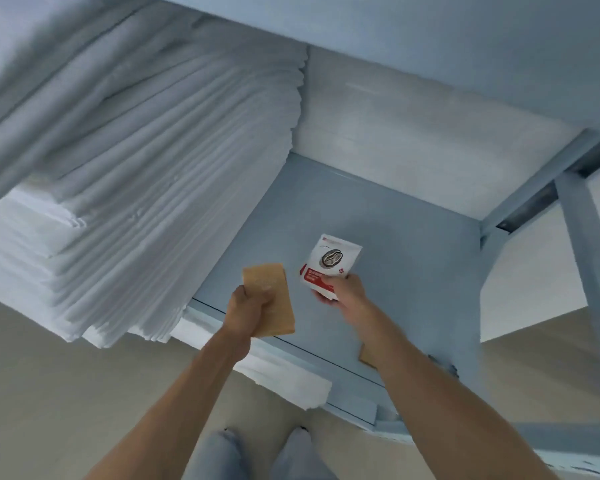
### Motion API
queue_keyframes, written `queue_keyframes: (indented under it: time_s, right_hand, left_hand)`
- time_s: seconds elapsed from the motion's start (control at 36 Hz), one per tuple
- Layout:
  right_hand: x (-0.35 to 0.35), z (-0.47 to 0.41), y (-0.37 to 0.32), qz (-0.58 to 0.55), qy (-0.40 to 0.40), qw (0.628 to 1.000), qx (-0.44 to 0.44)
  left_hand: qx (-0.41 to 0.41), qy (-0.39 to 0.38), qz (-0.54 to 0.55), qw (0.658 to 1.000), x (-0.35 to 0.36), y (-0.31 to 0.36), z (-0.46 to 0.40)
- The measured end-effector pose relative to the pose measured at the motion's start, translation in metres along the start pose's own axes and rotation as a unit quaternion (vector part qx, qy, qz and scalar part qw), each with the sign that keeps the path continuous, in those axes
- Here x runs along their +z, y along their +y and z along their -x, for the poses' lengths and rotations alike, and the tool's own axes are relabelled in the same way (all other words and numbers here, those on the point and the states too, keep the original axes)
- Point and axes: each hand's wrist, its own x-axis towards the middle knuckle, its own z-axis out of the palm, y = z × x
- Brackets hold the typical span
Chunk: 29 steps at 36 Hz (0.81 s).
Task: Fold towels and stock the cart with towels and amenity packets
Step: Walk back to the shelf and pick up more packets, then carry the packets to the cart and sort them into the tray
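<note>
A tall stack of white folded towels (146, 202) fills the left of the pale blue metal cart shelf (395, 237). The left hand (246, 306) curls its fingers round a flat brown paper packet (274, 303). Beside it, over the bare shelf, the right hand (347, 289) pinches a glossy white-and-red sachet (329, 265).

Beige floor (49, 393), white wall (413, 133)

"What sort of place is this?"

"Looks like a hotel linen room. See the tall stack of folded white towels (146, 188) on that pale blue cart shelf (378, 244), and the small amenity packets (329, 268)."
</note>
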Motion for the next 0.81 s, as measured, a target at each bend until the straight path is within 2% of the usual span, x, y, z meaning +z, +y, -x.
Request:
queue_keyframes:
  time_s: [0.11, 0.22, 0.28, 0.36, 0.44, 0.58, 0.81]
  right_hand:
    - [-0.015, 0.057, -0.014, -0.097, -0.047, 0.994, -0.035]
    - [-0.025, 0.119, -0.019, -0.116, -0.118, 0.984, -0.059]
    - [-0.026, 0.145, -0.014, -0.094, -0.119, 0.985, -0.081]
    - [-0.026, 0.176, -0.001, -0.077, -0.093, 0.986, -0.114]
    - [-0.028, 0.203, 0.015, -0.064, -0.056, 0.987, -0.134]
    - [-0.036, 0.237, 0.035, 0.035, 0.02, 0.992, -0.12]
    - [-0.07, 0.286, 0.067, -0.083, 0.12, 0.983, -0.108]
  left_hand:
    - [0.039, -0.01, 0.035, 0.999, -0.015, 0.015, 0.014]
    - [0.107, -0.103, 0.052, 0.987, -0.013, 0.031, 0.038]
    - [0.137, -0.158, 0.044, 0.977, -0.008, 0.035, 0.051]
    - [0.166, -0.219, 0.013, 0.962, -0.001, 0.03, 0.069]
    - [0.161, -0.231, -0.006, 0.959, 0.006, 0.021, 0.086]
    - [0.14, -0.252, -0.066, 0.955, 0.018, 0.001, 0.108]
    - [0.106, -0.388, -0.141, 0.905, 0.035, -0.014, 0.146]
